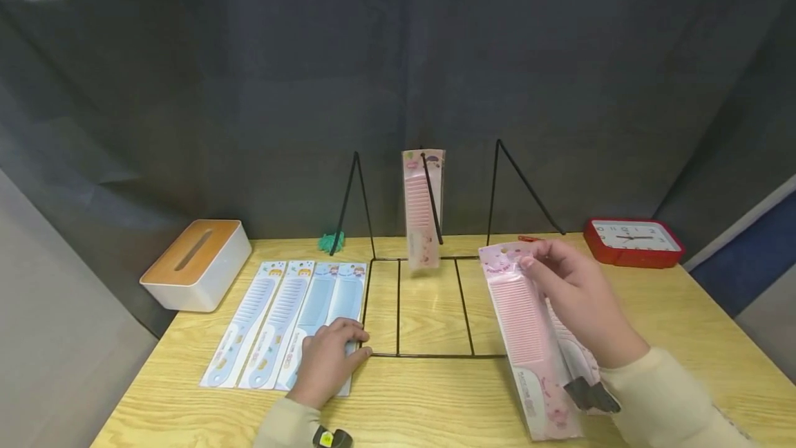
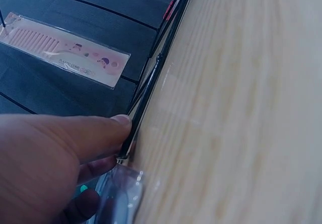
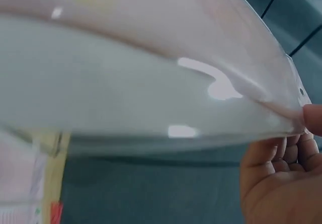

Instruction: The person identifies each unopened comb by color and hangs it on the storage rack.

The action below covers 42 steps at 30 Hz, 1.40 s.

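Note:
My right hand (image 1: 575,299) pinches a packaged pink comb (image 1: 519,323) by its upper right corner, the pack tilted above the table. In the right wrist view the pack's plastic sleeve (image 3: 121,98) fills much of the picture. Another packaged pink comb (image 1: 573,348) lies partly hidden behind it. My left hand (image 1: 332,358) holds the front left corner of a black wire rack (image 1: 429,355), thumb against the wire in the left wrist view. One packaged pink comb (image 2: 65,50) hangs on the rack's middle hook. Blue comb packs (image 1: 317,310) lie beneath and beside my left hand.
Two packs of lavender-blue combs (image 1: 249,323) lie farther left. At the left edge stands a white tissue box (image 1: 211,272) with a wooden lid. A red clock (image 1: 634,243) sits at the back right. Something green and crumpled (image 1: 329,243) lies near the rack's left hook.

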Each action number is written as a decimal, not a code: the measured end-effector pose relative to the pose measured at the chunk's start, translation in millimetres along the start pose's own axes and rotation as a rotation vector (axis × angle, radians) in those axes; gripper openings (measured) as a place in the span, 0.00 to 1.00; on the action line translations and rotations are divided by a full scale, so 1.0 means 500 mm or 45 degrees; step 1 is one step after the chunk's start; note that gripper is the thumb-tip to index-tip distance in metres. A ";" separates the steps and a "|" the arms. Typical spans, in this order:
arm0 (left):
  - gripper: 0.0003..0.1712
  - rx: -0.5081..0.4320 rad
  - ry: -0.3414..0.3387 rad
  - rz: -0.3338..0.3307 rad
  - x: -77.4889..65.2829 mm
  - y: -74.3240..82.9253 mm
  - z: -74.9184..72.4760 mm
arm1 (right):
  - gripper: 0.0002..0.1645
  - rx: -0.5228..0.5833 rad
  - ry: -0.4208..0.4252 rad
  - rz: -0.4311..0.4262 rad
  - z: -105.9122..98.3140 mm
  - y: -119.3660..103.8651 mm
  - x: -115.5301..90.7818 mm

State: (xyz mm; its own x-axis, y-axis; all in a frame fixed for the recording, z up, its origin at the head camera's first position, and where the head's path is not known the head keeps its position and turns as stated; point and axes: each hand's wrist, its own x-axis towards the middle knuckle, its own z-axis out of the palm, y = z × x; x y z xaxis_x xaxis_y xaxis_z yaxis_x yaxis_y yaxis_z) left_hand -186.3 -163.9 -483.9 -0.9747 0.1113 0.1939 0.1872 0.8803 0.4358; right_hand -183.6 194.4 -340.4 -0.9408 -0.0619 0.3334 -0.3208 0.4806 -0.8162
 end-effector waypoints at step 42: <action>0.10 0.013 0.033 0.013 0.004 -0.005 0.006 | 0.03 0.391 0.115 -0.379 0.114 -0.136 -0.010</action>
State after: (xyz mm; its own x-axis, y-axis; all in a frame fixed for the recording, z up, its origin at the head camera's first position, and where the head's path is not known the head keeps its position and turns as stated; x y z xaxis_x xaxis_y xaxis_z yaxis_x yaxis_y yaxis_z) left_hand -189.1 -164.2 -487.3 -0.9692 0.1088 0.2210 0.1960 0.8839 0.4246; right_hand -163.4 112.3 -313.3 -0.7935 -0.0751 0.6039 -0.6069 0.1699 -0.7764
